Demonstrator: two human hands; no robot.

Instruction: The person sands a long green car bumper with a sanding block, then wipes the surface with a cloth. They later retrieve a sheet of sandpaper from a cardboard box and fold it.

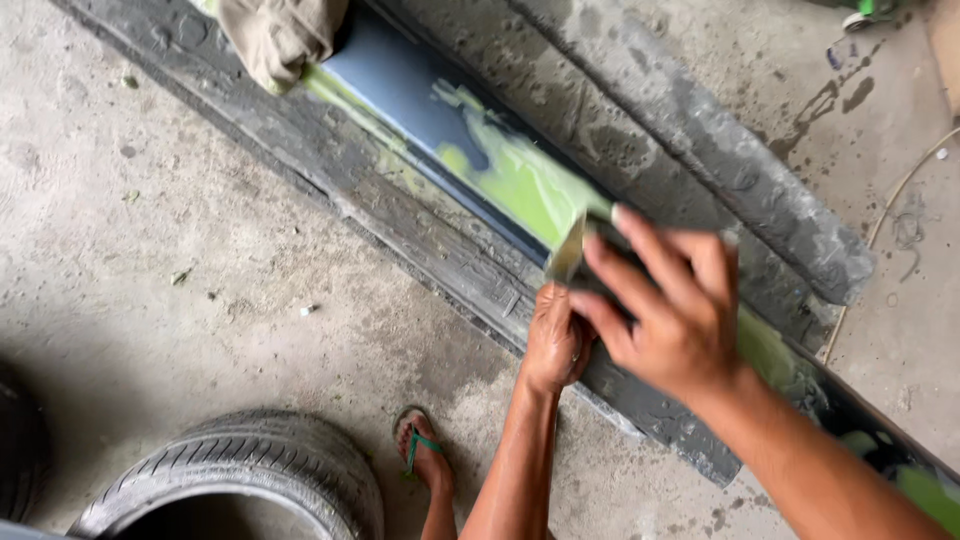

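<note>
A long blue-grey body panel (405, 95) lies diagonally on the concrete floor, smeared with patches of light green filler (525, 185). My right hand (670, 305) presses a thin metal spreader (568, 250) against the panel, fingers stretched flat over the blade's back. My left hand (555, 340) is curled into a fist on the panel's dark near edge (440, 250), just below the blade. The blade's lower part is hidden between the two hands.
A second dark grey strip (720, 150) lies alongside the panel on the far side. A beige cloth (280, 35) rests at the panel's upper end. A tyre (245, 480) lies at the bottom left, beside my sandalled foot (422, 452). A thin cord (895, 195) runs at right.
</note>
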